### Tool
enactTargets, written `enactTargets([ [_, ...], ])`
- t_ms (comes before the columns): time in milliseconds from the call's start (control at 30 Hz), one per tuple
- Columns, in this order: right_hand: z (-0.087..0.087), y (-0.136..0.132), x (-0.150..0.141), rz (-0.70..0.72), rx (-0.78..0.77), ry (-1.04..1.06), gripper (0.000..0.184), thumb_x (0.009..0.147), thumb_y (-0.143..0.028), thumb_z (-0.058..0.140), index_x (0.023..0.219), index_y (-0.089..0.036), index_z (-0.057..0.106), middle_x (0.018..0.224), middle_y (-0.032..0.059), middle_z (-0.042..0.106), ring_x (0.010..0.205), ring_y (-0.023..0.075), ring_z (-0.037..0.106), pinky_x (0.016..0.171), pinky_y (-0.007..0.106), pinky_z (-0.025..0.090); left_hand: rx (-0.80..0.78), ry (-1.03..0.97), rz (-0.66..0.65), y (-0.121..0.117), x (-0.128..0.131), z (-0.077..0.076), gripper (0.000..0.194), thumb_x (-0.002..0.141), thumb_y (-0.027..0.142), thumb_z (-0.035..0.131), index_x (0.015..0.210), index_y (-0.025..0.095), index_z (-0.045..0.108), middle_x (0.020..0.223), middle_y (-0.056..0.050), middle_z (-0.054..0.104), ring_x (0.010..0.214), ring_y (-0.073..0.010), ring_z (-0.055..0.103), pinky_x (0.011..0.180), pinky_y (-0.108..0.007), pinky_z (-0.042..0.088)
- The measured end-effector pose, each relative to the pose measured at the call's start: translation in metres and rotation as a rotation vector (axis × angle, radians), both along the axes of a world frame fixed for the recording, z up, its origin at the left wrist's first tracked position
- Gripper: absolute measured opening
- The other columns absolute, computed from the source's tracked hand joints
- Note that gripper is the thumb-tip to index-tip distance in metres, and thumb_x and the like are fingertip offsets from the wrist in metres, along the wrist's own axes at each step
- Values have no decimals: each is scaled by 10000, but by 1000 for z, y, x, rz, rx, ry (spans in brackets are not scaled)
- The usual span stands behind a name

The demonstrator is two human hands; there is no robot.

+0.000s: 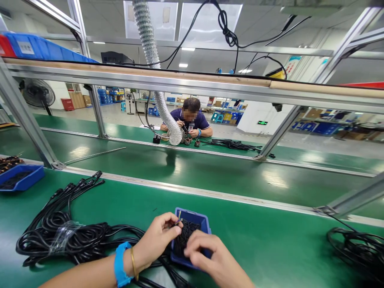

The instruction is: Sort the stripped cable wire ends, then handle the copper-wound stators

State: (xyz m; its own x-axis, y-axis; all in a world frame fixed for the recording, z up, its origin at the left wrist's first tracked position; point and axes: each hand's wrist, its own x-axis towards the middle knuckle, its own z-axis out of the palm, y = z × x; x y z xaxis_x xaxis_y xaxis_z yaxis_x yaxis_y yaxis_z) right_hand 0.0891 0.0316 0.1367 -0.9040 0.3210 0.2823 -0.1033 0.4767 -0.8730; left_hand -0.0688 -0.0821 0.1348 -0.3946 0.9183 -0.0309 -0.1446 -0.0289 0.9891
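Note:
My left hand (pixel 160 240), with a blue band and a gold-coloured bangle at the wrist, pinches a black cable's end. Thin coloured wires (pixel 180 216) stick up past the fingertips; most of the cable is hidden by the hand. Just right of it is a small blue bin (pixel 193 216) holding many short black tube-like pieces (pixel 187 236). My right hand (pixel 210 252) dips over the bin's near side, its fingers curled and slightly blurred at the tips. Whatever lies between those fingers is hidden. Black cables (pixel 135 232) run beneath my left forearm.
A taped cable bundle (pixel 63 238) lies left on the green bench (pixel 270 240); coiled cables (pixel 354 248) lie right. Another blue bin (pixel 27 182) stands far left. Aluminium framing (pixel 192 86) crosses ahead, with a silver duct (pixel 160 104) hanging down. A person (pixel 189 116) works opposite.

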Motion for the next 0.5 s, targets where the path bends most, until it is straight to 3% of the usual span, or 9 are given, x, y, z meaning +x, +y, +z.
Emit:
enactTargets([
  [67,0,7,4,48,68,-6,522,944,-616,510,695,-233,761,771,32,742,723,187,671,697,292,513,-19,-23,20,2,-1,1,292,765,408,675,872,138,641,855,-51,638,736,-167,592,688,-295,447],
  [133,-7,11,1,-131,282,-76,364,974,-460,558,776,-242,771,825,33,761,775,208,676,734,324,498,-49,-30,9,4,-2,0,360,759,464,677,877,124,657,796,-42,629,634,-143,575,603,-278,423],
  [200,-19,11,-8,-321,603,-214,95,886,-246,697,934,-254,778,866,39,775,824,253,669,736,360,472,-81,-32,-7,4,-2,-1,397,729,480,706,886,117,666,744,-22,615,554,-112,533,537,-256,378],
  [300,-37,6,-23,-362,941,-338,227,745,-76,776,889,-251,789,788,40,771,804,281,650,689,362,433,-134,-25,-22,4,-1,-2,415,699,483,738,888,117,682,635,34,551,470,-71,421,476,-233,279],
  [400,-45,2,-30,-348,989,-339,194,805,-62,711,721,-231,759,703,45,743,758,250,634,662,346,414,-140,-16,-33,2,0,0,349,705,457,727,818,133,665,569,58,501,479,-81,412,487,-233,279],
  [500,-42,1,-26,-392,939,-318,227,860,-51,620,776,-225,740,751,45,736,752,233,621,665,338,427,-130,-44,-34,2,0,0,241,691,372,696,761,159,607,580,36,548,553,-117,492,572,-249,371],
])
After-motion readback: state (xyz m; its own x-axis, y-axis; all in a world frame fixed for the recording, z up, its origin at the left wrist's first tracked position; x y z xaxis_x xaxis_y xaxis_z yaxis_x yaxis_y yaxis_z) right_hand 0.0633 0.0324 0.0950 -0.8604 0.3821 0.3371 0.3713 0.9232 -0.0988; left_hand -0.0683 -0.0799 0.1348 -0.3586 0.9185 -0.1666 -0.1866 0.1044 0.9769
